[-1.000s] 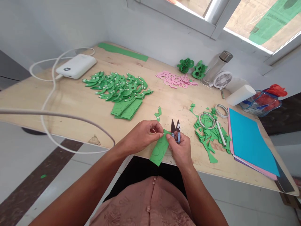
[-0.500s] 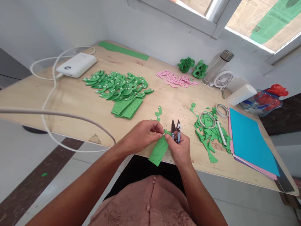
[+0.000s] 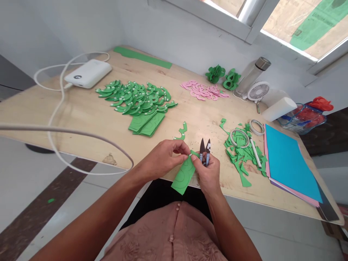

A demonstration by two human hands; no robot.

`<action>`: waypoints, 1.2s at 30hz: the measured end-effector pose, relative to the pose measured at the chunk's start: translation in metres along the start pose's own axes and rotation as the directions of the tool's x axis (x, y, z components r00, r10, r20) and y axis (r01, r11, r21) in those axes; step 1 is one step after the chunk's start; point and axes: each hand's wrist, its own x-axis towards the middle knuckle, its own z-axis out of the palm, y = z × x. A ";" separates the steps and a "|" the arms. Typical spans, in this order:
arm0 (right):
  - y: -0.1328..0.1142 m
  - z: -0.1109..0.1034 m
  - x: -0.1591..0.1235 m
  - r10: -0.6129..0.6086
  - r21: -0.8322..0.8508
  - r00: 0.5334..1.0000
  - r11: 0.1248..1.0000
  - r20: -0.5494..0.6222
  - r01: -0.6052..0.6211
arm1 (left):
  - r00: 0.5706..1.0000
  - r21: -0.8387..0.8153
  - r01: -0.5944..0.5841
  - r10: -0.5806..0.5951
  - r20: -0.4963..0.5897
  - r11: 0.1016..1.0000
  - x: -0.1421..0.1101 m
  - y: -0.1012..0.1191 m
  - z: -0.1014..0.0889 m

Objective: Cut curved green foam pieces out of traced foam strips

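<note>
A strip of green paper (image 3: 183, 177) with curved pencil outlines hangs at the table's front edge, a small white piece of tape (image 3: 190, 154) near its top. My right hand (image 3: 209, 174) grips the paper's upper corner under the thumb. In that same palm sit thread snips (image 3: 204, 154), blades upward and apart. Thumb and index finger of my left hand (image 3: 165, 157) are pinched at the paper's left edge, beside the tape. Just beyond them lies a curved green cutout (image 3: 182, 131) with white tape bits.
Taped green cutouts (image 3: 133, 96) and uncut green pieces (image 3: 148, 123) lie left; pink cutouts (image 3: 202, 90) at the back. Green scraps (image 3: 241, 154), tape rolls (image 3: 257, 127), a white pen (image 3: 255, 153) and blue sheets (image 3: 290, 163) are right. A white cable (image 3: 63, 98) loops from a power bank (image 3: 88, 73).
The white tape piece now shows flat against the paper's top, and my left fingertips have drawn slightly back from it. The snips have shifted a little to the right.
</note>
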 end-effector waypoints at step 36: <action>0.005 -0.001 -0.003 -0.017 -0.013 0.999 1.000 0.046 0.017 | 0.992 0.042 0.001 -0.007 0.128 0.999 0.008 0.001 -0.012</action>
